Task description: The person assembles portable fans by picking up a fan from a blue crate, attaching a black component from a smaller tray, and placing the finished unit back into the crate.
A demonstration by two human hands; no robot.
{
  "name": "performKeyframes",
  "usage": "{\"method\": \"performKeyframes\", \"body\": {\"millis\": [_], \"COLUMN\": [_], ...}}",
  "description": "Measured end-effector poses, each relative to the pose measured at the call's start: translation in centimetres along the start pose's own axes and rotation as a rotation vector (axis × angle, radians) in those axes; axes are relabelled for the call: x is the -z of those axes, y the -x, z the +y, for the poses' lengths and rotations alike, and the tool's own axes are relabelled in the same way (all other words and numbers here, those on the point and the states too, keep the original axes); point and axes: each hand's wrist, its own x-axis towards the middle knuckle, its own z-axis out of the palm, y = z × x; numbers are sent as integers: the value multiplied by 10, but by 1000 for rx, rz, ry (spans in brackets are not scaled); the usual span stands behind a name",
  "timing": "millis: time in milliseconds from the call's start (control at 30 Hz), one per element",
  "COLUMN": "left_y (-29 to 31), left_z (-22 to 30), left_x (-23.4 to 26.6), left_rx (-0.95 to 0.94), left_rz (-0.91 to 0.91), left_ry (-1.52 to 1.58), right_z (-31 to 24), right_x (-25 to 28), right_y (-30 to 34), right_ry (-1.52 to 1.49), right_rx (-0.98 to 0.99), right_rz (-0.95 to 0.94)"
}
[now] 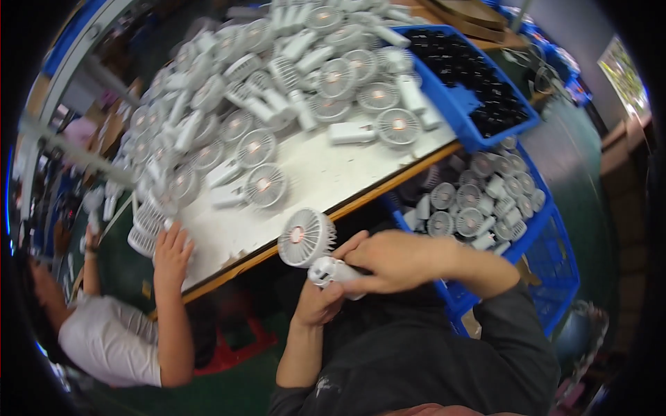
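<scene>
White handheld fan in both hands, by near edge of bench – long axis slants, head upper-L, handle lower-R. L hand curled round handle from below; R hand pinches handle from R – head ungripped.

Two hands, left hand and right hand, on one fan. On one table, dozens more fans; can't be counted exactly through overlap and blur. One upper bin with dozens of black parts; one lower bin with over twenty fans. One co-worker, one red seat.
</scene>
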Motion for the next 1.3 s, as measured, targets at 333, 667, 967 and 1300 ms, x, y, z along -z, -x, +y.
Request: {"method": "performKeyframes", "body": {"millis": [333,667,967,1300], "left_y": [15,30,4,12], "left_z": [2,6,11,-12], "left_x": [15,11,-3,-8], "left_rx": [-190,-65,-157,-313], "left_rz": [15,211,346,532], "left_ry": [60,-107,-377,-320], "right_z": [261,318,36,22], "right_x": [204,224,62,-79], "right_y": [95,95,18,-15], "right_ry": [467,541,-756,-1153], "right_rx": [-522,-576,-94,6], "right_rz": [782,827,318,669]}}
